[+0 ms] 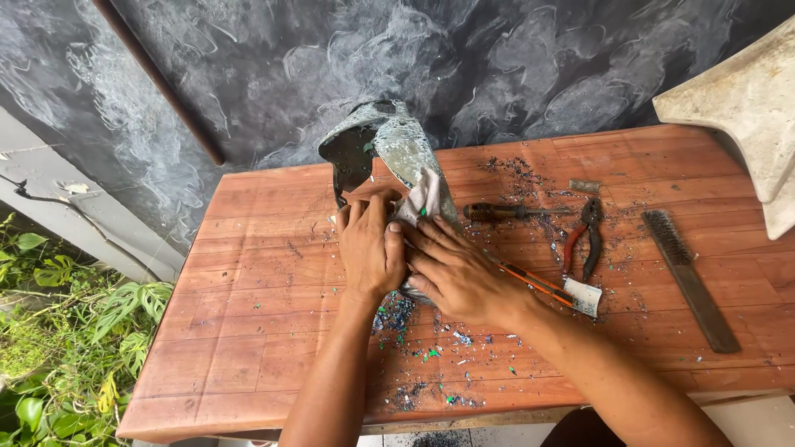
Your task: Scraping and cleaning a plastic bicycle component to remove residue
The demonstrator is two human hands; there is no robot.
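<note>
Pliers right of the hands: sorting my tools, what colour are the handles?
The pliers have one red handle and one dark handle, seen in the head view.

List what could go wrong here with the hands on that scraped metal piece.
1. Both the left hand and right hand press bare on the worn metal piece; its edges look ragged and might cut.
2. Paint flakes litter the wooden table; the piece may slide on them.
3. The pliers and screwdriver lie close by the right forearm and could get knocked.
</note>
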